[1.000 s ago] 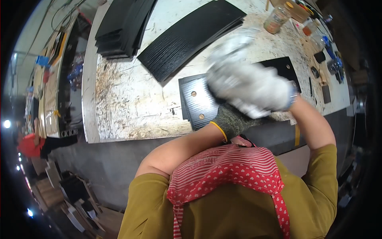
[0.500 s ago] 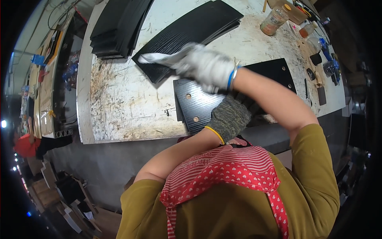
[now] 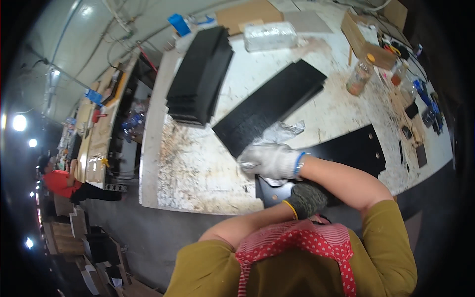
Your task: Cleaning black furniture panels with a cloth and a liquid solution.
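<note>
My right hand (image 3: 271, 161), in a white glove, is closed on a crumpled whitish cloth (image 3: 283, 132) over the left end of a black panel (image 3: 346, 148) with round holes near its ends. My left hand (image 3: 308, 200), in a dark grey knit glove with a yellow cuff, rests on that panel near the table's front edge. My right forearm crosses above it and hides its fingers. Just beyond the white glove lies a slanted stack of black panels (image 3: 274, 101). A taller stack of black panels (image 3: 198, 74) stands at the back left.
A plastic-wrapped block (image 3: 269, 37) and a blue cup (image 3: 178, 24) stand at the back of the worn white table (image 3: 193, 183). An orange-capped bottle (image 3: 360, 76), a cardboard box (image 3: 368, 42) and small items are at the right. A person in red (image 3: 60, 183) is far left.
My right hand has swept the cloth back toward me, from near the slanted stack to the panel's left end. My left hand stays on the panel. The view has tilted up, showing more of the table's back.
</note>
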`<state>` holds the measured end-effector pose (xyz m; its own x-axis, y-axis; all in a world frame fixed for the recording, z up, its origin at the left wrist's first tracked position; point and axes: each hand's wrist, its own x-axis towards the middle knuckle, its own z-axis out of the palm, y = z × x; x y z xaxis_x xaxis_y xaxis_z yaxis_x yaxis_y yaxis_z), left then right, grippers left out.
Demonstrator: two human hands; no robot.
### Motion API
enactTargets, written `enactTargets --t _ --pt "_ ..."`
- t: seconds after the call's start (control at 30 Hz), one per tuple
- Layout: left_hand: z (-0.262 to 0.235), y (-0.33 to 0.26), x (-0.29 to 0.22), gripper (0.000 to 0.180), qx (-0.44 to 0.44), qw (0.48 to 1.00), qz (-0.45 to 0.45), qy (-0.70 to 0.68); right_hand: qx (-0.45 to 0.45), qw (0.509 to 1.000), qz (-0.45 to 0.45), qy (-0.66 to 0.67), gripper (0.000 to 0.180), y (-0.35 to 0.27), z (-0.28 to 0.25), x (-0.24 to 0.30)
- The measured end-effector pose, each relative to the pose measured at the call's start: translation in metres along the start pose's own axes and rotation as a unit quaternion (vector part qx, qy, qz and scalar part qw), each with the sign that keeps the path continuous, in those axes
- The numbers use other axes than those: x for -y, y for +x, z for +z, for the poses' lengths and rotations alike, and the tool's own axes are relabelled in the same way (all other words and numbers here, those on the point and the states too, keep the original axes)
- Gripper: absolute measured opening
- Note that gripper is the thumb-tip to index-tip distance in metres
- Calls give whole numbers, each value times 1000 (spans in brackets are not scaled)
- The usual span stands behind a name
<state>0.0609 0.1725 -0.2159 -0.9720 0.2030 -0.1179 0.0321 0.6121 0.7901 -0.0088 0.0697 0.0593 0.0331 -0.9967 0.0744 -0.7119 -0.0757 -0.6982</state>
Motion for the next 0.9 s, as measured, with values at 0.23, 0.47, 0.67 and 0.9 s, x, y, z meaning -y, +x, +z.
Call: enactTargets --t 0.23,0.47,0.67,0.9 --pt "-249 -99 -126 29 -292 956 31 -27 -92 924 366 -60 63 -111 -161 -86" --pt "-311 -143 15 40 -582 680 -226 -386 -95 823 535 -167 81 -94 -205 -207" --pt "-313 -101 22 41 -470 753 -314 -337 -23 840 497 -216 62 -68 -194 -273" --pt "-327 -76 -20 46 -554 770 -259 -179 -107 836 520 -140 74 -77 -174 -224"
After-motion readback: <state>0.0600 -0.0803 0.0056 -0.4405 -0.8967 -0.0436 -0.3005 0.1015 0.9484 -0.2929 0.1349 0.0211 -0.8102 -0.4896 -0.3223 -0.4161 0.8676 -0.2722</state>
